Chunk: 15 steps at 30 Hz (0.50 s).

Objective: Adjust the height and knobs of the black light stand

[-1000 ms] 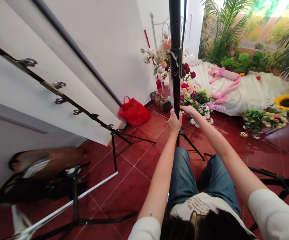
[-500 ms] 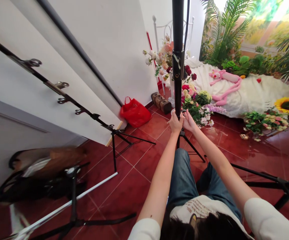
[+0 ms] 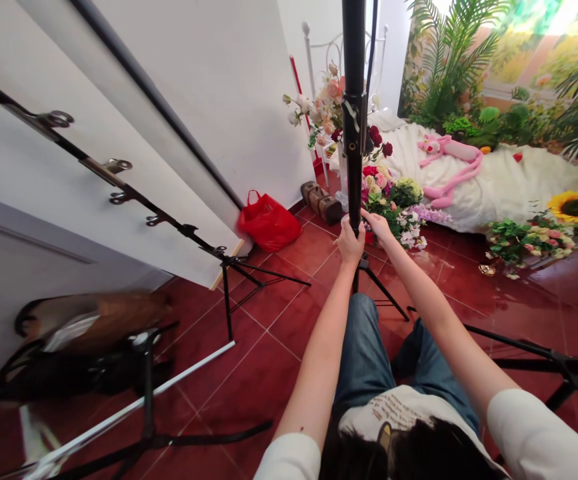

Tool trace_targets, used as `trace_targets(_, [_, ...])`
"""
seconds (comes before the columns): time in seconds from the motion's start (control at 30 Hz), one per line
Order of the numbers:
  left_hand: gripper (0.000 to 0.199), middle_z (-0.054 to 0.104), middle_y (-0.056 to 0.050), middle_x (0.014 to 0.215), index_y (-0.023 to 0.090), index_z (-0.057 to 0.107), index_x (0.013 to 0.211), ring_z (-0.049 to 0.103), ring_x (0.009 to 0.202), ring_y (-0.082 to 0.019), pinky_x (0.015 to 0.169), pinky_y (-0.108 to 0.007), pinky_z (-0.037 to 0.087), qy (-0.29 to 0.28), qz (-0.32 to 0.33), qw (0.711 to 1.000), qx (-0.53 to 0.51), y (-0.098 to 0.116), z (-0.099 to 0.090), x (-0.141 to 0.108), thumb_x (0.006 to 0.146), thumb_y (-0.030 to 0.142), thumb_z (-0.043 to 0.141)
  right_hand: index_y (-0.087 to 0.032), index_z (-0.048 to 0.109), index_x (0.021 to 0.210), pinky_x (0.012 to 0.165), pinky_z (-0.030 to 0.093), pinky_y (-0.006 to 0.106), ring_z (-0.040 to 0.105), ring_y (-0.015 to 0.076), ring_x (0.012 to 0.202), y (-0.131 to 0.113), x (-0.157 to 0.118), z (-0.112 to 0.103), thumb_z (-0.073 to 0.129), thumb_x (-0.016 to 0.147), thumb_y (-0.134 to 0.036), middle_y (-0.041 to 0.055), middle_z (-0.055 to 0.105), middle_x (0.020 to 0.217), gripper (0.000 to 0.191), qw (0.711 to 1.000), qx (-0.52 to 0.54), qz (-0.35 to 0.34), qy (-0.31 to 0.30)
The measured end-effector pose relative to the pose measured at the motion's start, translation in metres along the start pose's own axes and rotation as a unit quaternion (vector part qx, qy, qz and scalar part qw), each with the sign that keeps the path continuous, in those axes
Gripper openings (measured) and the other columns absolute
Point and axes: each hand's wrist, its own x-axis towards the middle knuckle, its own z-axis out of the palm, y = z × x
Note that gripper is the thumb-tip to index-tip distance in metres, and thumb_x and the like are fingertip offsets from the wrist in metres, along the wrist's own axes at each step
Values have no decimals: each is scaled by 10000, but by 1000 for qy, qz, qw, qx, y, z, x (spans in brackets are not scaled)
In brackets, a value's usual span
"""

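**Q:** Light level?
**A:** Bright overall. Strongest light is recorded top right, where the painted backdrop (image 3: 533, 40) is washed out by glare.

**Q:** Shadows, reflections?
**A:** Shadows are soft and faint. Sheen is seen across the red floor tiles (image 3: 513, 307).

**Q:** Image defects?
**A:** Straight lines are bowed toward the edges, most visibly on the white panel (image 3: 59, 180). The dark bag (image 3: 83, 353) at lower left is smeared by blur; the black stand pole (image 3: 353, 67) is rendered sharp.

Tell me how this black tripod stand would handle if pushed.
It would likely tip fairly easily: the black pole is tall and slender above a narrow spread of thin legs. It looks stiff rather than floppy, and probably light for its height.
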Motion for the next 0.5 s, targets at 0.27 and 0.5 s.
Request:
trace_targets(0.27, [432, 664, -161, 1228, 189, 462, 1296, 658, 1145, -271, 899, -373, 524, -10, 5, 1000, -4, 5, -4, 0, 981, 481, 412, -220, 329, 515, 472, 190, 244, 227, 59, 474, -17, 6, 7, 760, 684, -506, -82, 273, 460, 545, 994, -78, 10, 72])
trace_targets(0.5, [468, 672, -205, 1199, 138, 448, 1288, 658, 1125, -311, 840, -366, 504, -23, -6, 1000, 13, 7, -5, 0, 979, 489, 425, -195, 473, 619, 458, 267, 232, 349, 68, 467, 4, -48, -25, 685, 743, -647, -41, 435, 528, 515, 999, 27, 16, -37])
